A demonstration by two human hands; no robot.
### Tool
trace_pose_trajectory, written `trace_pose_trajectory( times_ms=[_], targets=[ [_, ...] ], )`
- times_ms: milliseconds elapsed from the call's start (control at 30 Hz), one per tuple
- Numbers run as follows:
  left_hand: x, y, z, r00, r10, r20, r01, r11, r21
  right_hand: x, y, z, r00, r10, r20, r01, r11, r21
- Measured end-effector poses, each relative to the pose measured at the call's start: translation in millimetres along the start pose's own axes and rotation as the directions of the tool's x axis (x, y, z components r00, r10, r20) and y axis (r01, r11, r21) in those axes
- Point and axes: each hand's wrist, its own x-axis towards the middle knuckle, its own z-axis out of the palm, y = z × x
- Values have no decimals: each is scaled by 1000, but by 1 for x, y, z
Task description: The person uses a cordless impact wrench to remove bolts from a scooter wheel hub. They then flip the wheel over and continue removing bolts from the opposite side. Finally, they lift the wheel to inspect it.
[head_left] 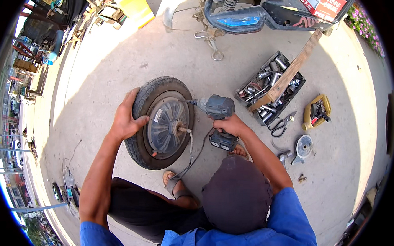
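A wheel (164,122) with a dark, treaded tyre (136,146) stands tilted on the concrete ground (90,134) in front of the person, its hub cover (160,130) facing up and to the right. A short axle (178,128) juts from the ribbed cover, and a grey cable (197,157) runs from its end down toward a sandalled foot (176,185). The left hand (128,116) grips the tyre at its upper left, fingers over the tread and thumb pressed on the side facing the hub. The right hand (228,125) is wrapped around the handle of a cordless power driver (219,106), held level with its battery (223,141) below; the driver's bit points left at the upper right edge of the hub cover, though whether the tip touches cannot be told. To the right lies a black tray (243,98) full of sockets and tools, with a wooden bar (289,76) running over it. Just beside the tray are black-handled scissors (280,126) and a cut-open yellow container (308,117) holding small parts. Nearer the person sit a round metal part (304,146) and a small brass-coloured piece (302,178). Beyond, at the top, a dark scooter (239,22) with a blue panel carries a red box (329,6).
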Motion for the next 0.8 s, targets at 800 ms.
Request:
trace_pose_trajectory(
  times_ms=[800],
  targets=[
    [6, 5, 2, 999, -31, 10, 31, 999, 39, -9, 7, 20, 984, 176, -11, -153, 882, 445]
  ],
)
